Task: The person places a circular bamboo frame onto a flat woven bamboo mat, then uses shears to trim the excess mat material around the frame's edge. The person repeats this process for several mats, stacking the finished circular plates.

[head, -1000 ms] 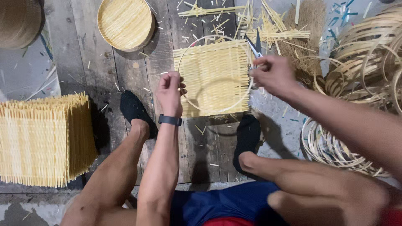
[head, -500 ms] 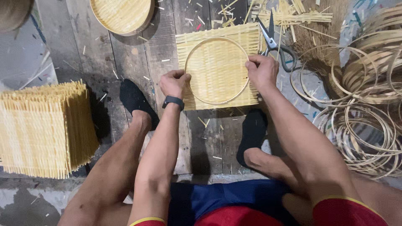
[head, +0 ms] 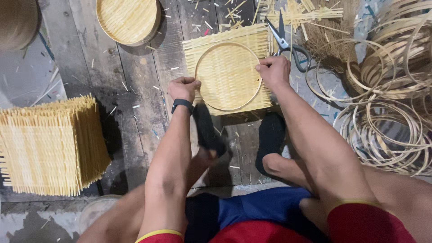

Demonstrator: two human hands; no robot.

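Note:
A square woven bamboo mat (head: 229, 74) lies on the wooden floor with a thin round bamboo hoop (head: 203, 57) pressed onto it. My left hand (head: 183, 88), a black band on its wrist, grips the hoop's left edge. At the hoop's right edge, my right hand (head: 274, 71) pinches rim and mat together. Grey-handled scissors (head: 283, 42) lie just beyond my right hand, untouched. My two black-socked feet rest below the mat.
A stack of square woven mats (head: 49, 146) stands at the left. A finished round tray (head: 128, 20) lies at the top. Several loose bamboo hoops (head: 387, 130) pile up at the right. Bamboo strips and scraps (head: 301, 13) litter the top edge.
My right hand left the scissors on the floor and came down to the hoop's right edge. The hoop now sits pressed on the mat between both hands.

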